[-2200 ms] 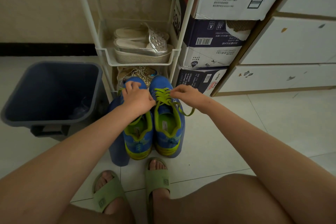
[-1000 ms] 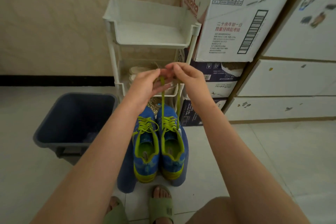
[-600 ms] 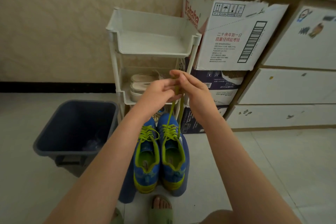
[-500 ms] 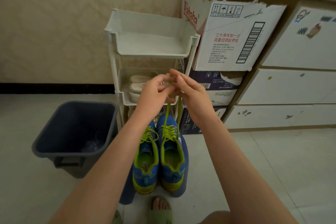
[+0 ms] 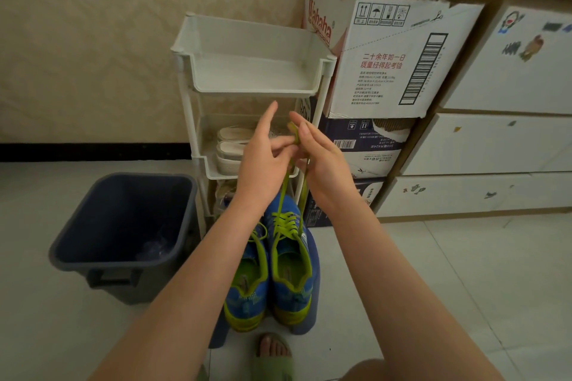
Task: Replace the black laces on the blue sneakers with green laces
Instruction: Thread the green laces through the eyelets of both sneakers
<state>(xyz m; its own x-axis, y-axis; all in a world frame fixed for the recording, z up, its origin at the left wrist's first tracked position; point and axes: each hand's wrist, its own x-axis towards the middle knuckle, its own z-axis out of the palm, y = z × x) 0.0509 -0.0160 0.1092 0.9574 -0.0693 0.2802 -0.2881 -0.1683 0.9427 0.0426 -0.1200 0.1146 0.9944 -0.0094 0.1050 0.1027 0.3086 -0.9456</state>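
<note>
Two blue sneakers stand side by side on a blue stool, both threaded with green laces. From the right sneaker [image 5: 291,275] two green lace ends [image 5: 286,192] rise up to my hands, held above it. My left hand [image 5: 263,158] has its index finger stretched out and its thumb and lower fingers at the lace. My right hand [image 5: 322,161] pinches the lace end, whose tip [image 5: 294,133] sticks up between both hands. The left sneaker [image 5: 247,284] is partly hidden by my left forearm. No black laces are in view.
A dark grey bin [image 5: 123,232] stands on the floor to the left. Behind the sneakers is a white rack [image 5: 253,77] with pale sandals [image 5: 230,145] on its middle shelf. Stacked cardboard boxes [image 5: 390,62] and white drawers [image 5: 495,145] are at the right. My sandalled foot [image 5: 274,353] is below.
My hands have lifted from the right sneaker's tongue and drawn both lace ends upward. Since half a second ago my left index finger has straightened.
</note>
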